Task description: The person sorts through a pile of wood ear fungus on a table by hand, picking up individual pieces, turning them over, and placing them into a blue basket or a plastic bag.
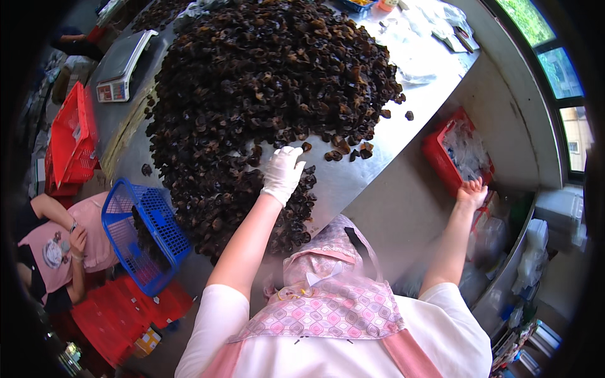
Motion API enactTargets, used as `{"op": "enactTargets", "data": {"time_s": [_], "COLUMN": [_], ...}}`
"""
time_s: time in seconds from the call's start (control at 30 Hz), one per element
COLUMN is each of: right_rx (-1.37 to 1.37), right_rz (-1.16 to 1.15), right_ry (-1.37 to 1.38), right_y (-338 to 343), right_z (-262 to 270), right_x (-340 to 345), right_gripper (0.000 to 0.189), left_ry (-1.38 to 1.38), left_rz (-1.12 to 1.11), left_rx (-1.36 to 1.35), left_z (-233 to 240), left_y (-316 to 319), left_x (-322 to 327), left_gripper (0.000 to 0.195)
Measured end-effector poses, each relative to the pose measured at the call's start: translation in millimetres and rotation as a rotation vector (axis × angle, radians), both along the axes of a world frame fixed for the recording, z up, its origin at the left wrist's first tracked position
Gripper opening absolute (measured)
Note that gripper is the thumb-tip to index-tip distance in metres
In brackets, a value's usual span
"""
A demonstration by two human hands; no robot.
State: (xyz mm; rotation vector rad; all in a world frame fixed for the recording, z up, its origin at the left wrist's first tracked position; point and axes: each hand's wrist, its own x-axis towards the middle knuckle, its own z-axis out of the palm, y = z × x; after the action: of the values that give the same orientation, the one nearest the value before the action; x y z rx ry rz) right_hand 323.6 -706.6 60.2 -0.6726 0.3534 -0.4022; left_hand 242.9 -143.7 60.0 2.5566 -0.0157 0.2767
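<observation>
A large heap of dark brown wood-ear-like mushroom pieces (279,71) covers much of the metal table (340,182). My left hand (283,172), in a thin white glove, rests over the heap's near edge; its fingertips point at a small gap in the pieces, and whether they grip one is hidden. A few loose pieces (333,155) lie to its right. My right hand (472,193), bare, is held out to the far right with curled fingers, in front of a red plastic basket (432,146) of clear plastic bags. I cannot tell if it holds anything.
A blue plastic basket (163,215) with dark pieces leans at the table's left corner, near a seated person in a pink apron (94,208). A weighing scale (124,61) stands on the table's left. Red crates (75,141) are stacked beyond. Plastic bags (416,42) lie at the upper right.
</observation>
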Motion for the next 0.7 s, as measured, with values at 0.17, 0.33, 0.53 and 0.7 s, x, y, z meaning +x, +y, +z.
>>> {"op": "enactTargets", "data": {"time_s": [0.17,0.33,0.53,0.7], "right_rx": [-0.707,-0.950,-1.002,-1.093], "right_rz": [-0.147,0.279,0.548,0.555], "right_ry": [0.393,0.506,0.362,0.264], "right_y": [57,143,241,283], "right_z": [-9,-60,-59,-59], "right_x": [2,-16,5,22], "right_gripper": [0.033,0.027,0.019,0.024], "left_ry": [0.204,0.393,0.565,0.512], "left_rz": [0.060,0.282,0.273,0.201], "left_rx": [0.138,-0.927,-1.584,-1.619], "left_z": [-46,-34,40,58], "left_y": [-11,-7,-8,-4], "left_x": [30,22,-1,-21], "left_gripper": [0.029,0.014,0.018,0.021]}}
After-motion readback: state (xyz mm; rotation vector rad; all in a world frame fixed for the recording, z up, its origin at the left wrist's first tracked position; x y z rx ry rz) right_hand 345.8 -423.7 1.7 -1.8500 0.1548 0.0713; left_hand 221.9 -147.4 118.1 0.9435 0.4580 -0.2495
